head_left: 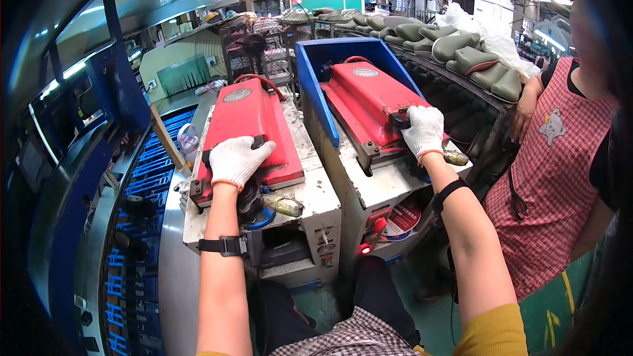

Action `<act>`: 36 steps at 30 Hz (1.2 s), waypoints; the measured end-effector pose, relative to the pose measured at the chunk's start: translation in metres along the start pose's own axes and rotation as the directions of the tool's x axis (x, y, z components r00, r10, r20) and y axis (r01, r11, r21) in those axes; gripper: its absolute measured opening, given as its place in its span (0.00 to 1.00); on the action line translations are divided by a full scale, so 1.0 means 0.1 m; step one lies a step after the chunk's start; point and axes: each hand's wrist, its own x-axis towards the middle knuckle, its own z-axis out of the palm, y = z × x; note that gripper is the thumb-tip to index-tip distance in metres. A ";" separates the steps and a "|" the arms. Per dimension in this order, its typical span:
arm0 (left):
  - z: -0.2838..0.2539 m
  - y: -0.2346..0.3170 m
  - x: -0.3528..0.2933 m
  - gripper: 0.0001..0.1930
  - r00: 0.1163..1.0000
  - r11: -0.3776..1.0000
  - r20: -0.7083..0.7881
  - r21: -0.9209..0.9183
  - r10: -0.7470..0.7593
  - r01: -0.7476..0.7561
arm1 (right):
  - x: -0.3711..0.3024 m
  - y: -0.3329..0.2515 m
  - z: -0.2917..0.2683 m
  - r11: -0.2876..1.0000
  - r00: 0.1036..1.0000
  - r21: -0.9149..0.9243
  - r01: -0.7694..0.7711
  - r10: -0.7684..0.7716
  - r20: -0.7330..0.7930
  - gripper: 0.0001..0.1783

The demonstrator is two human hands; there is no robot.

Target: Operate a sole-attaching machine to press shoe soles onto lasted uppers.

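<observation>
Two red machine covers lie side by side in front of me. My left hand (239, 160), in a white knitted glove, is closed over the black handle (258, 141) on the left red cover (254, 113). On the right red cover (369, 92), my right hand (424, 130), gloved the same way, is wrapped round another black handle (398, 119). Its fingers are partly hidden by the glove's back. Below my left hand a black knob (249, 204) sits beside a worn, tape-wrapped lever end (285, 205). A similar wrapped end (455, 157) shows by my right wrist.
A blue guard (318, 102) rises around the right machine. Left of the machines runs a blue roller conveyor (140, 224). Green boots (455, 49) are heaped on a rack at the back right. A person in a red checked apron (527, 178) stands close on my right.
</observation>
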 end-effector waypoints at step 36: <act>-0.04 0.01 0.00 0.33 0.999 1.000 0.039 -0.013 0.004 -0.004 | -0.01 0.01 0.00 0.999 0.999 0.040 -0.014 0.012 0.033 0.08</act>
